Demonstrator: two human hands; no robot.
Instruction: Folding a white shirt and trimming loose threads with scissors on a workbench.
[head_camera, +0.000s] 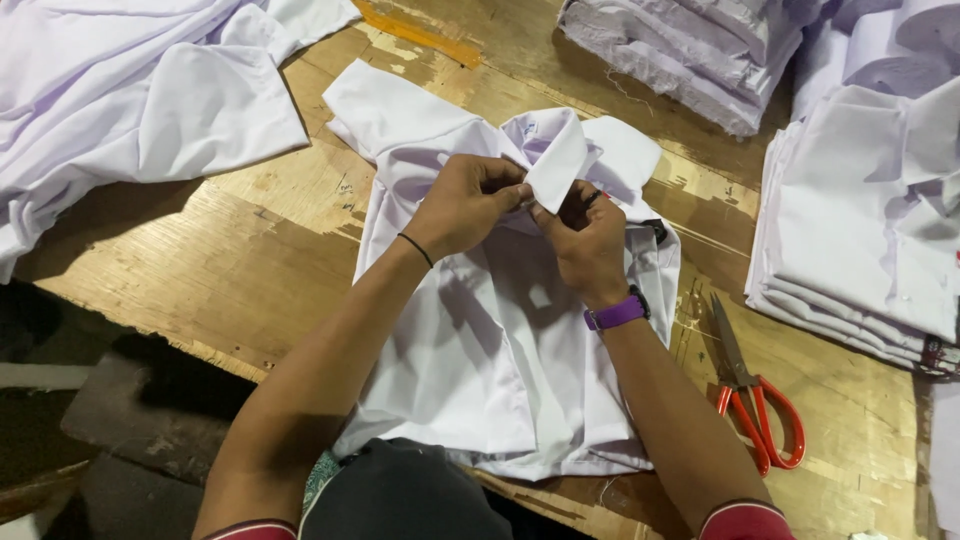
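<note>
A white shirt (500, 340) lies flat on the wooden table (250, 250), collar end away from me. My left hand (462, 203) and my right hand (585, 235) meet at the shirt's neck, both pinching the collar (555, 155), which stands up between my fingers. A thin black band circles my left wrist. My right wrist carries a purple strap, and a ring shows on one finger of that hand.
Red-handled scissors (750, 395) lie on the table to the right of the shirt. A stack of folded white shirts (860, 240) sits at the right edge. More folded white cloth (690, 50) lies at the back, and loose white cloth (130, 90) at the left.
</note>
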